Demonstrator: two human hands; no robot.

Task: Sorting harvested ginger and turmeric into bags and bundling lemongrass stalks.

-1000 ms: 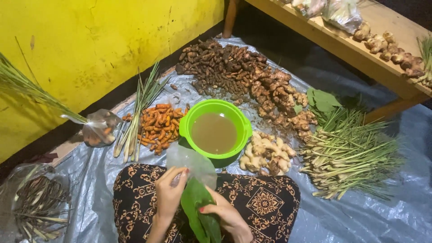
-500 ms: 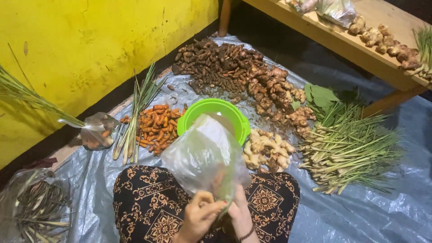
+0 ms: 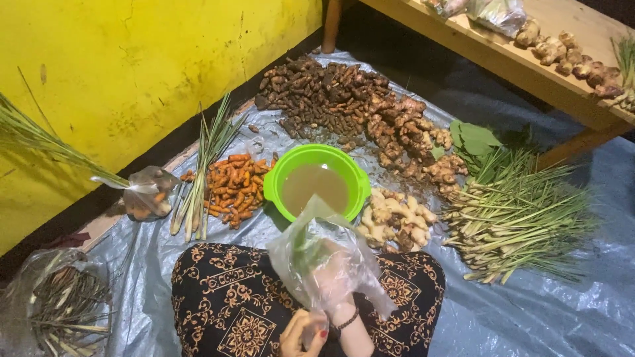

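Since a moment ago my right hand [image 3: 334,281] has slid inside the clear crumpled plastic bag [image 3: 324,261], its fingers hidden, grip unclear. The bag hangs over my patterned lap [image 3: 225,297], near the round green plastic basin [image 3: 317,182]. My left hand [image 3: 301,330] pinches the bag's lower edge.
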